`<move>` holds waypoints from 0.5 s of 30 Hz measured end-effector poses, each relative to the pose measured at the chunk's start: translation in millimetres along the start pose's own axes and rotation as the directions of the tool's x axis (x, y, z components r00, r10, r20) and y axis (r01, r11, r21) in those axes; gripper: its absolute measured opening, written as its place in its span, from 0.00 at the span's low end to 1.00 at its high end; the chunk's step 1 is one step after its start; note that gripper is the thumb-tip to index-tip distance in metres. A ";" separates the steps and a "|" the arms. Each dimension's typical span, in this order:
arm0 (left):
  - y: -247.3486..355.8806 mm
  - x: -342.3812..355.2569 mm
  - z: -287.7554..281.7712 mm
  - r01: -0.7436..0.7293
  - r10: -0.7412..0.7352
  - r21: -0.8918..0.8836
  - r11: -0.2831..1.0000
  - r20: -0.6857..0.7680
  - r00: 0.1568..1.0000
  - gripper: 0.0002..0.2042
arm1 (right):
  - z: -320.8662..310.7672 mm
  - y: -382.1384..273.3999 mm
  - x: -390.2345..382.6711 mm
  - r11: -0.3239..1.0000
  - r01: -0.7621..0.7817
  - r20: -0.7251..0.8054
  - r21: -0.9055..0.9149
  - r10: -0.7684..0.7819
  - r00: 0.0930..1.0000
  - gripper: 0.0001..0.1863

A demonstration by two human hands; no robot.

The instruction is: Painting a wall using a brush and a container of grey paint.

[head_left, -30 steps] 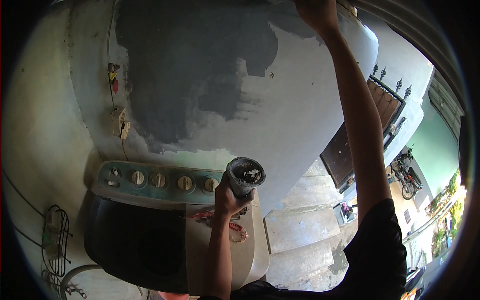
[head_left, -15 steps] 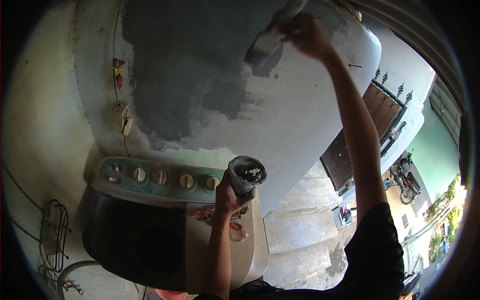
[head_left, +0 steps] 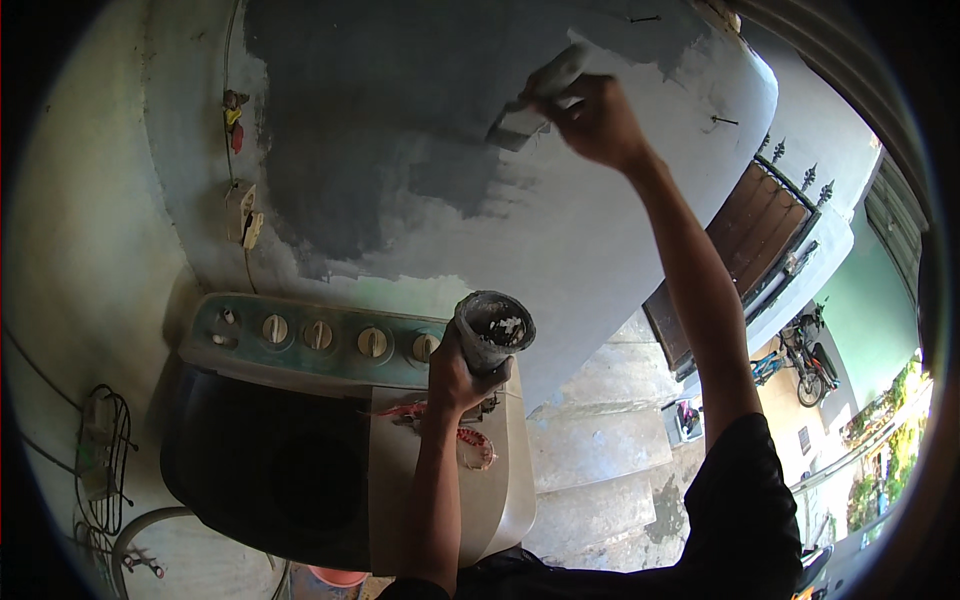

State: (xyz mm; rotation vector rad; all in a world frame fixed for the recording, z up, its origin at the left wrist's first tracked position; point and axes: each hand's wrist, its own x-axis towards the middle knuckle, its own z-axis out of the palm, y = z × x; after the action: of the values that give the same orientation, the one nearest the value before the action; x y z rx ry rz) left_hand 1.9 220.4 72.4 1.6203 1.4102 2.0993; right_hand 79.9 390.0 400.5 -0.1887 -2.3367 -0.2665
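Note:
My left hand [head_left: 458, 378] is wrapped round a grey, paint-crusted cup [head_left: 482, 352], held upright with its mouth showing whitish flecks inside. Up at the wall, my right hand [head_left: 603, 122] grips a wide paintbrush [head_left: 557, 74] by its handle. The bristles point down and left, at the border between dark grey paint [head_left: 350, 120] and the paler wall [head_left: 590, 215]. Whether they press on the surface is hard to tell. Streaky dark strokes run rightward from the painted area below the brush.
Below the wall stands a twin-tub washing machine [head_left: 290, 365] with several knobs. A socket box [head_left: 240, 212] and cable hang at the left. Nails [head_left: 725, 120] stick out at the upper right. Concrete steps [head_left: 600, 450], a brown gate [head_left: 755, 235] and a bicycle [head_left: 800, 365] lie to the right.
My right hand has come down and slightly left with the brush. The left hand still holds the cup over the machine, and the whole view has shifted a little.

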 end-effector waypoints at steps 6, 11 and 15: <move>-1.4 1.4 2.9 -0.024 0.024 -0.033 0.999 0.002 1.000 0.36 | -27.8 26.3 8.8 0.981 0.133 -0.475 -0.140 -0.185 0.860 0.06; 5.9 4.0 1.6 -0.039 0.039 -0.007 0.999 -0.001 0.999 0.35 | -64.1 15.2 -9.9 0.995 0.087 -0.227 -0.053 -0.097 0.969 0.08; 1.3 2.0 3.0 0.029 -0.027 -0.048 0.998 0.039 0.999 0.34 | -34.0 32.5 -27.2 0.998 -0.067 0.005 -0.007 0.067 0.998 0.07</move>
State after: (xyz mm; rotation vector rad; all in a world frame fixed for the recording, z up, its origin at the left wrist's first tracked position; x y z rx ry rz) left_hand 4.1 222.6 74.7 1.6046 1.3519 2.0591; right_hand 129.1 411.5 408.8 -0.2709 -2.3299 -0.2410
